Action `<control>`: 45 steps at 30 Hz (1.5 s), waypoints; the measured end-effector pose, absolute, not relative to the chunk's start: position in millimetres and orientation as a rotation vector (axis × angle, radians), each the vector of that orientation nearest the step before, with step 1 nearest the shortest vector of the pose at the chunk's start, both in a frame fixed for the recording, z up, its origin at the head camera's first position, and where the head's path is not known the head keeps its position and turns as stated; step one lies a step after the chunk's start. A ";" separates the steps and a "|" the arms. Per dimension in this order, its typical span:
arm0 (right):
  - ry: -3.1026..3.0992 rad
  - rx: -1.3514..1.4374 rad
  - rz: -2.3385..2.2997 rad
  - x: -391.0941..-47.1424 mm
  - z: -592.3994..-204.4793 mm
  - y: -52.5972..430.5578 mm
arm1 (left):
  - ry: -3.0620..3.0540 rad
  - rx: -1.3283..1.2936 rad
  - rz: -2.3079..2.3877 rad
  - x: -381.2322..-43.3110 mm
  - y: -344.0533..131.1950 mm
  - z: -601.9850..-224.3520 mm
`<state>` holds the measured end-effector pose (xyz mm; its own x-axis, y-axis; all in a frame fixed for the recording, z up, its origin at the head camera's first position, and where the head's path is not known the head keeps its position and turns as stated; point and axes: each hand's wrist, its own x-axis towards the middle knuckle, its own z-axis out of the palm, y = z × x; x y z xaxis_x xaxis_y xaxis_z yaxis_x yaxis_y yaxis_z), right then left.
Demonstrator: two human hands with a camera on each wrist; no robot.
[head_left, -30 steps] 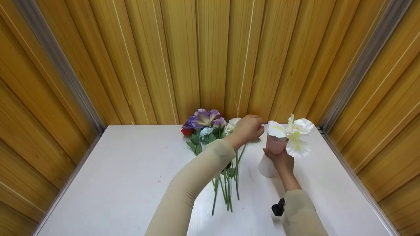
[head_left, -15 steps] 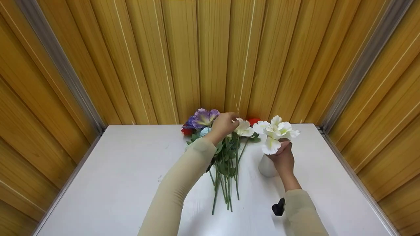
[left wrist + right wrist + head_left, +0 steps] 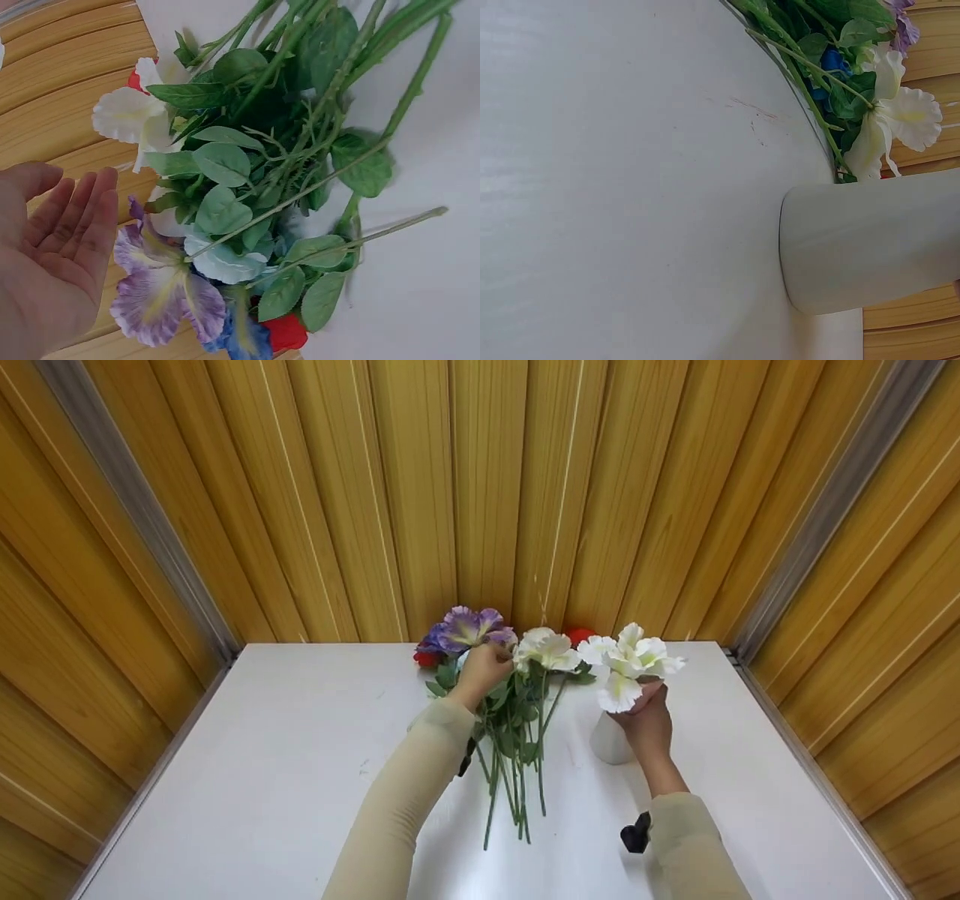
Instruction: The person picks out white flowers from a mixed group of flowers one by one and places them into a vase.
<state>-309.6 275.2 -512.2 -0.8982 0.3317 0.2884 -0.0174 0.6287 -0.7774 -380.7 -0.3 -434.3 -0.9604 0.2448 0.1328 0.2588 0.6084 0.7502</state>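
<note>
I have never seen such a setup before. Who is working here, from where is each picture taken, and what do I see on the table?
There is no machine: a person works with a bare left hand and right hand. The wide view is taken from the person's head, looking forward and down. The other two are taken from the wrists, one each, so things look turned sideways there.

On the white table lies a bunch of flowers, with purple, blue, white and red among them. The right hand holds a vase that stands on the table; a white bloom shows above it, though its stem is hidden. The left hand is by the bunch, fingers relaxed, apparently holding nothing.
</note>
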 end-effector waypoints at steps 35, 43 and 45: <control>-2.472 -0.315 1.171 -292.8 -507.8 275.8 | -3.021 -0.106 -1.291 -359.3 9.4 -500.5; -2.435 -0.308 1.174 -291.0 -509.2 275.0 | -2.972 -0.080 -1.175 -353.4 11.4 -502.6; -2.430 -0.306 1.191 -290.7 -509.5 275.1 | -2.987 -0.069 -1.153 -352.8 12.4 -503.8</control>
